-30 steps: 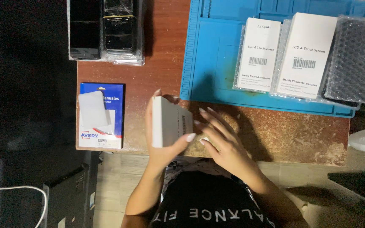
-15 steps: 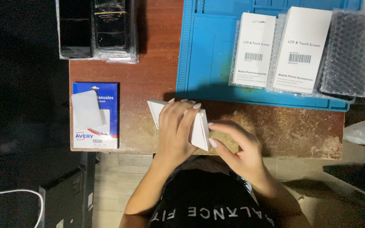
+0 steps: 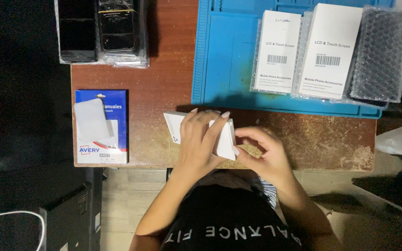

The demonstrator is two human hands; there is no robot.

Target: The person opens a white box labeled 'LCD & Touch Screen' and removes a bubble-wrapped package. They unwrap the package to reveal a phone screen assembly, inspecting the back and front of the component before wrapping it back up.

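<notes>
A flat white box [image 3: 175,126] lies near the front edge of the brown wooden table [image 3: 164,79]. My left hand [image 3: 200,139] rests flat over the box, fingers spread across its top, so most of it is hidden. At the box's right end my right hand [image 3: 261,155] pinches the end with thumb and fingertips. Both hands are touching the same box.
A blue work mat [image 3: 224,56] covers the far right of the table and carries two white boxes [image 3: 278,51] in bubble wrap and a bubble-wrap bundle [image 3: 378,56]. A blue and white label pack [image 3: 102,128] lies at the left. Black items in clear bags [image 3: 99,30] sit at the far left.
The box stood on edge in my left hand; now it lies flat under that hand. My right hand went from hovering with spread fingers to pinching the box's right end.
</notes>
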